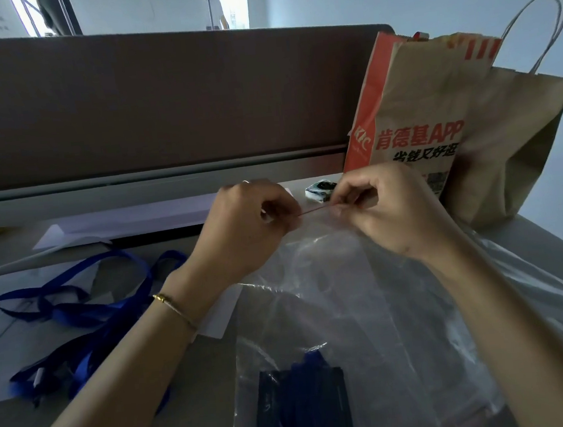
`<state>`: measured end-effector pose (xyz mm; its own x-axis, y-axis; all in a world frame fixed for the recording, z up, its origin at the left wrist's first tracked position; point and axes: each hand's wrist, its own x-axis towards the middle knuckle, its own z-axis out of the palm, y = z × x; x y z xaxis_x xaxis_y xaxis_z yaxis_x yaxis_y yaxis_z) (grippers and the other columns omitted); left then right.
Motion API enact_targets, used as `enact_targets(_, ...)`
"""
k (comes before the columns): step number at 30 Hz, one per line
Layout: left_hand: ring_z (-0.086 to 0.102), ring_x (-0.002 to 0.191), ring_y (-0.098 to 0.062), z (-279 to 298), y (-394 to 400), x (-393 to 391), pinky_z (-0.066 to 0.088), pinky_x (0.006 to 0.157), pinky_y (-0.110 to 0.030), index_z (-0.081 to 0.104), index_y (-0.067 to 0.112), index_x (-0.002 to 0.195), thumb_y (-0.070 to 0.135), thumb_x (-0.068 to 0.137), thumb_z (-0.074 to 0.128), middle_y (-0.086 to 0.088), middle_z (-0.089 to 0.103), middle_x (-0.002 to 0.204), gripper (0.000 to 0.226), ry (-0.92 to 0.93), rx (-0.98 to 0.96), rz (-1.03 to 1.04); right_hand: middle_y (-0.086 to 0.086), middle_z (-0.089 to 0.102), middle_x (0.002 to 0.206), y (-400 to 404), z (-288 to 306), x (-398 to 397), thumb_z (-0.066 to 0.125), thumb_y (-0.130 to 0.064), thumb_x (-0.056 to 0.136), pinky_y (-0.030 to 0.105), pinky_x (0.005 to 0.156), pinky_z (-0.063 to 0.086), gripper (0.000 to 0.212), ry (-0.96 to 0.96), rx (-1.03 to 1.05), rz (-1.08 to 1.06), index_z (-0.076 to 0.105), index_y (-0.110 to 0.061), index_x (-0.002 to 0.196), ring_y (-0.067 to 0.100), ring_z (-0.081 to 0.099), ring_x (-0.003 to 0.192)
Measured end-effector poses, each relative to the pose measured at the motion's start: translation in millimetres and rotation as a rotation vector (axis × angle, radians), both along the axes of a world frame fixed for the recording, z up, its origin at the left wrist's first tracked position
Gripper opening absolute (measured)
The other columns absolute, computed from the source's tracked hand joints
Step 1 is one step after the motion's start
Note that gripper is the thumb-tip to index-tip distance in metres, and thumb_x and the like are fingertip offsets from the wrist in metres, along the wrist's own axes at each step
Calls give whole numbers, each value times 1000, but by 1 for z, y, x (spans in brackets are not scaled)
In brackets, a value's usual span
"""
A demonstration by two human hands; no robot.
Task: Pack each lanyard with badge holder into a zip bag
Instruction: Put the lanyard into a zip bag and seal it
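The red zip strip of the zip bag is pinched by the left hand and right hand, the lanyard with badge holder lies inside near, and a gap could be left if the seal is pressed unevenly.

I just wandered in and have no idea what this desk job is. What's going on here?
A person is packing lanyards into clear bags. Both hands, the left hand and the right hand, pinch the red zip strip along the top of a clear zip bag. A blue lanyard with a dark badge holder already lies inside it. More blue lanyards lie loose on the desk to the left, not yet bagged. A paper takeaway bag stands at the back.
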<state>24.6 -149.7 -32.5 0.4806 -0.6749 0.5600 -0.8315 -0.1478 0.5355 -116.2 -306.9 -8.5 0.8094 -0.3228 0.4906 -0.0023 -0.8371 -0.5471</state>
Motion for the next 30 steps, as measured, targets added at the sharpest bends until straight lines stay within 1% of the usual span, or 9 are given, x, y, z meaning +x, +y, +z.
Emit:
enact_targets(4,65,75,-3,1,5,7,51,71,-18,77,25,80,17,76,81,15,72,76,10,8,51,31,-10,73,71,-7,2,-2,79,-13,82,25,66,56,7,-29,41,-17,77,-19,79,5,69,69)
enact_targets(11,63,77,4,6,16,21,44,67,-3,76,28,82,24,75,84,17,71,77,12,11,125,57,-10,74,71,-14,4,-6,81,-16,80,33,75,57,6,-17,52,-86,78,-20,78,5,70,70)
enact_targets(15,64,74,7,8,26,34,46,66,-5,75,28,79,31,73,85,16,71,74,12,68,188,111,-8,74,71,-19,6,-10,81,-15,81,37,77,57,8,-19,91,-132,77,-20,77,9,71,70)
enact_targets(20,62,69,3,5,29,33,44,61,-5,73,24,69,23,72,86,13,70,70,14,119,207,98,-10,74,70,-23,3,-9,80,-14,81,29,72,55,10,20,117,-169,77,-23,77,6,69,71)
enact_targets(22,63,68,0,3,29,31,45,62,-6,72,22,66,19,70,87,13,70,68,16,98,198,85,-16,75,83,-23,1,-10,81,-18,80,19,77,50,18,87,82,-211,78,-30,93,-2,67,82)
enact_targets(24,64,67,-3,2,28,29,48,63,-10,70,20,64,17,70,88,13,69,66,19,51,204,36,-22,71,112,-18,2,-9,82,-22,78,11,89,42,49,159,-36,-212,69,-37,123,-6,61,108)
enact_targets(26,63,68,-3,3,26,24,48,64,-13,67,21,63,16,71,87,13,67,67,22,8,218,-14,-20,65,128,-5,2,-4,82,-23,77,16,98,40,64,151,-122,-147,61,-37,135,-1,55,121)
enact_targets(28,60,69,-2,5,24,18,47,64,-13,66,24,63,16,73,86,13,65,68,24,-25,229,-52,-16,69,124,10,-4,4,84,-28,77,25,100,47,54,124,-188,-88,66,-33,128,3,59,116)
enact_targets(30,59,69,-3,8,23,12,46,63,-11,67,24,63,15,73,86,13,64,67,23,-40,216,-86,-14,75,105,23,-12,13,81,-34,80,34,89,54,27,138,-219,-57,75,-32,106,7,66,101)
